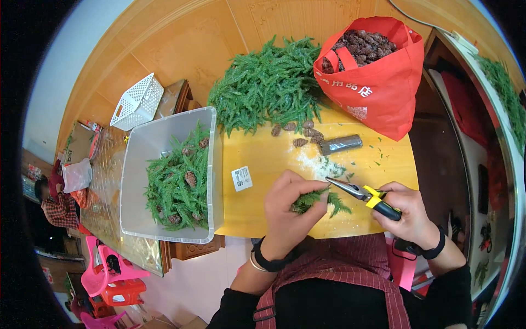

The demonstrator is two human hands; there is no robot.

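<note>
Over the front of the yellow table, my left hand (pixel 293 205) pinches a small green artificial pine sprig (pixel 309 202), its needles poking out past the fingers. My right hand (pixel 405 211) is closed round the yellow and black handles of long-nose pliers (pixel 356 191). The pliers' tips point left and reach close to my left fingertips; whether they grip a wire there is too small to tell. Just beyond lie white powder (pixel 320 163), a dark wrapped bundle (pixel 341 144) and several loose pine cones (pixel 311 133).
A clear plastic bin (pixel 215 181) at left holds sprigs with pine cones. Green sprigs (pixel 268 82) are heaped at the back beside a red bag (pixel 372 93) of pine cones. A white label (pixel 241 179) lies on the table (pixel 241 214). Farther left stand a white basket (pixel 137 102) and pink chairs (pixel 104 268).
</note>
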